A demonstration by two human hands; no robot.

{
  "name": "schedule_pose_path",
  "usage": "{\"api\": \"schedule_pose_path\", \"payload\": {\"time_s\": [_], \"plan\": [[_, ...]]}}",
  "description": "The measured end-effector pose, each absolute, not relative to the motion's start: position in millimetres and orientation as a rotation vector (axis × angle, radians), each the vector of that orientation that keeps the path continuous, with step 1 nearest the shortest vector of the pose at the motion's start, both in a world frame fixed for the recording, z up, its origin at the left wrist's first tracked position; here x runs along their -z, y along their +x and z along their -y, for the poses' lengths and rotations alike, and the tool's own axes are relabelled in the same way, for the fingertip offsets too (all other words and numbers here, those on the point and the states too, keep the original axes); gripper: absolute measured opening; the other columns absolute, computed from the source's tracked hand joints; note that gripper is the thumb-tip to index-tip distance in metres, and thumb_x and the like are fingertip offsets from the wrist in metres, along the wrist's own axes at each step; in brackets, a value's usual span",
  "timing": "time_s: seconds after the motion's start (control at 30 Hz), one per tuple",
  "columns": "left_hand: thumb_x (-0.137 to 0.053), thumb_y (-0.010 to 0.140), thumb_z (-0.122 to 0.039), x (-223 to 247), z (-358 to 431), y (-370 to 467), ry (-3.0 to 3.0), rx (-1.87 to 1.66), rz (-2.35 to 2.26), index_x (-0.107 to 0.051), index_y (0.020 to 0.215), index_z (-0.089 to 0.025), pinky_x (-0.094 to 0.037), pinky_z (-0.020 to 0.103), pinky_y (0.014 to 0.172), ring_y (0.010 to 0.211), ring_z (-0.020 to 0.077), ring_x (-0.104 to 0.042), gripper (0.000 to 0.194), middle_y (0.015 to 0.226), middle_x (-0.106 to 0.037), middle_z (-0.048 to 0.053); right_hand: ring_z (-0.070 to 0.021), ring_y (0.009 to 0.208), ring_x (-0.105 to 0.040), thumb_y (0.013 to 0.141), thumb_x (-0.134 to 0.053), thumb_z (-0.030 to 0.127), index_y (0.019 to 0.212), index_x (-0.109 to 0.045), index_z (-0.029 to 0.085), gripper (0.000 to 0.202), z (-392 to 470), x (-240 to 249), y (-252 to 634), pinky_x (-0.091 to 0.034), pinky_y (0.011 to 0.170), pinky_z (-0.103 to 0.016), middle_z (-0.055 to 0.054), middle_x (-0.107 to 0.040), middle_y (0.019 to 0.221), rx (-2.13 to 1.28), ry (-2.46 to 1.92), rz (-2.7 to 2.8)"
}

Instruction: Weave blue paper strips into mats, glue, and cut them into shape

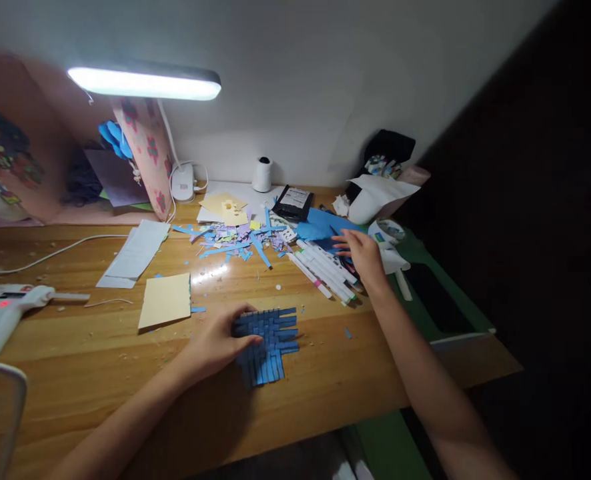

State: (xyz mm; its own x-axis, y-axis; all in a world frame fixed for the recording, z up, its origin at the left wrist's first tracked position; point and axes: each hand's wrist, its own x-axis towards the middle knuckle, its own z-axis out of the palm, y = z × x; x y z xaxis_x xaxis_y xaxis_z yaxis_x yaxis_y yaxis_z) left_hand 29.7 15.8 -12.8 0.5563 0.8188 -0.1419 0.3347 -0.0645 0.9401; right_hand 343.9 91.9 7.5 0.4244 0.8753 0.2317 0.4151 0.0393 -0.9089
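A small mat woven from blue paper strips (273, 340) lies on the wooden desk (325, 380) near its front edge. My left hand (215, 340) rests flat on the mat's left side, fingers spread over it. My right hand (361, 257) reaches out to the far right, fingers apart, hovering over a row of white marker pens (325, 270) and beside a sheet of blue paper (323, 225). It holds nothing that I can see.
A heap of blue and purple paper scraps (238, 239) lies mid-desk under a lit desk lamp (145, 81). A yellow card (165, 300), white papers (134, 253) and a glue gun (5, 310) sit left. Tape rolls (388, 233) and a white bag (378, 193) stand right.
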Motion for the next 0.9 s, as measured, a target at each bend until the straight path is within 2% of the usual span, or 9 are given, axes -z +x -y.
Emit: {"api": "schedule_pose_path", "payload": {"time_s": [0.07, 0.13, 0.23, 0.3, 0.47, 0.6, 0.67, 0.77, 0.9], "plan": [[-0.063, 0.072, -0.03, 11.6, -15.4, 30.5, 1.613, -0.526, -0.983, -0.056, 0.084, -0.016, -0.046, 0.024, 0.061, 0.07, 0.0141, -0.055, 0.02, 0.076, -0.059, 0.001, -0.0229, 0.093, -0.059, 0.077, -0.053, 0.041, 0.098, -0.052, 0.019, 0.031, -82.1, -11.5, 343.8, -0.051, 0.072, -0.035, -0.012, -0.059, 0.107, -0.406, -1.605, 1.182], [-0.064, 0.071, -0.03, 11.8, -14.6, 31.0, 1.577, -0.53, -0.977, -0.055, 0.084, -0.016, -0.045, 0.023, 0.06, 0.069, 0.0135, -0.055, 0.021, 0.075, -0.058, 0.0, -0.0224, 0.099, -0.055, 0.079, -0.052, 0.037, 0.101, -0.052, 0.02, 0.028, -70.3, -14.9, 338.2, -0.048, 0.078, -0.035, -0.011, -0.055, 0.113, -0.39, -1.614, 1.238], [-0.064, 0.071, -0.029, 12.1, -12.9, 31.5, 1.527, -0.546, -0.962, -0.055, 0.084, -0.015, -0.044, 0.023, 0.059, 0.068, 0.0127, -0.054, 0.021, 0.074, -0.056, 0.0, -0.0186, 0.079, -0.058, 0.085, -0.044, 0.038, 0.088, -0.058, 0.019, 0.024, -52.6, -16.4, 317.5, -0.048, 0.071, -0.031, -0.006, -0.062, 0.085, -0.612, -1.574, 1.43], [-0.064, 0.071, -0.028, 9.8, -11.5, 31.9, 1.518, -0.544, -0.954, -0.054, 0.085, -0.015, -0.043, 0.023, 0.059, 0.067, 0.0123, -0.053, 0.021, 0.074, -0.054, -0.001, -0.0163, 0.069, -0.059, 0.086, -0.044, 0.04, 0.084, -0.061, 0.018, 0.029, -41.8, -17.3, 299.6, -0.048, 0.062, -0.028, -0.004, -0.063, 0.076, -0.883, -1.497, 1.609], [-0.059, 0.072, -0.02, -4.5, -7.0, 32.3, 1.623, -0.512, -0.953, -0.058, 0.085, -0.015, -0.04, 0.021, 0.058, 0.068, 0.0112, -0.05, 0.014, 0.073, -0.054, -0.002, -0.0171, 0.083, -0.06, 0.08, -0.059, 0.043, 0.102, -0.063, 0.018, 0.034, -20.3, -26.8, 269.8, -0.047, 0.071, -0.026, -0.004, -0.066, 0.095, -1.531, -1.225, 2.045], [-0.056, 0.072, -0.014, -10.6, -3.1, 31.9, 1.768, -0.492, -0.991, -0.06, 0.086, -0.017, -0.038, 0.019, 0.058, 0.067, 0.0107, -0.049, 0.014, 0.073, -0.056, -0.002, -0.0118, 0.063, -0.049, 0.07, -0.069, 0.044, 0.081, -0.061, 0.015, 0.032, -9.4, -26.4, 259.7, -0.036, 0.054, -0.021, 0.003, -0.055, 0.07, -1.64, -1.205, 2.174], [-0.056, 0.072, -0.013, -10.7, -2.2, 31.8, 1.809, -0.499, -1.006, -0.06, 0.086, -0.017, -0.038, 0.019, 0.058, 0.067, 0.0107, -0.049, 0.015, 0.074, -0.057, -0.002, -0.0096, 0.058, -0.043, 0.071, -0.068, 0.036, 0.07, -0.057, 0.015, 0.024, -5.8, -21.2, 254.4, -0.031, 0.049, -0.019, 0.005, -0.047, 0.062, -1.685, -1.219, 2.073], [-0.055, 0.073, -0.014, -9.5, -2.9, 31.2, 1.802, -0.487, -1.017, -0.06, 0.085, -0.017, -0.037, 0.019, 0.057, 0.067, 0.011, -0.05, 0.013, 0.073, -0.056, -0.002, -0.0093, 0.059, -0.042, 0.072, -0.063, 0.02, 0.065, -0.054, 0.014, 0.013, -2.8, -13.0, 247.7, -0.03, 0.051, -0.019, 0.004, -0.046, 0.062, -1.662, -1.267, 1.943], [-0.064, 0.07, -0.023, -5.9, -6.3, 28.3, 1.711, -0.393, -1.032, -0.057, 0.091, -0.016, -0.039, 0.02, 0.058, 0.069, 0.0125, -0.051, 0.023, 0.075, -0.056, -0.002, -0.0087, 0.058, -0.041, 0.071, -0.065, 0.021, 0.063, -0.053, 0.014, 0.016, -1.6, -8.4, 244.6, -0.029, 0.051, -0.019, 0.004, -0.045, 0.062, -1.639, -1.306, 1.903]]}}
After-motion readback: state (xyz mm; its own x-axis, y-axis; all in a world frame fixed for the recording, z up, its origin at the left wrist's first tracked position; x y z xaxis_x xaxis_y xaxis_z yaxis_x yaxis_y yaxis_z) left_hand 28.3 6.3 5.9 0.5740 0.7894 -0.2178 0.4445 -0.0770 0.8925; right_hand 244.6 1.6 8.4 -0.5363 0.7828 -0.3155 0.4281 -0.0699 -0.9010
